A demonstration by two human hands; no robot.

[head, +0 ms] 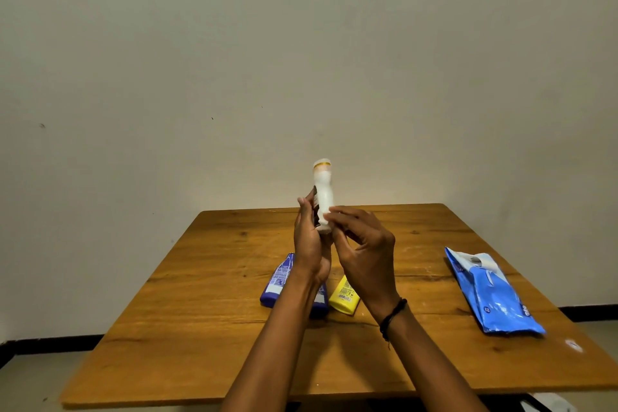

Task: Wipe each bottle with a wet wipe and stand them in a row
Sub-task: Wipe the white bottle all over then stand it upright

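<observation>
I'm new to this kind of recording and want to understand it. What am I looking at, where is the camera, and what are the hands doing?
There is no machine: these are a person's two bare hands. The single picture comes from a wide-angle camera worn on the head, looking forward and down, so the arms reach in from below. The left hand grips a white bottle upright above a wooden table. The right hand has its fingers at the bottle's lower part; whether they hold a wipe is unclear. On the table a purple bottle and a yellow bottle lie on their sides, with a blue wipes pack to the right.
</observation>
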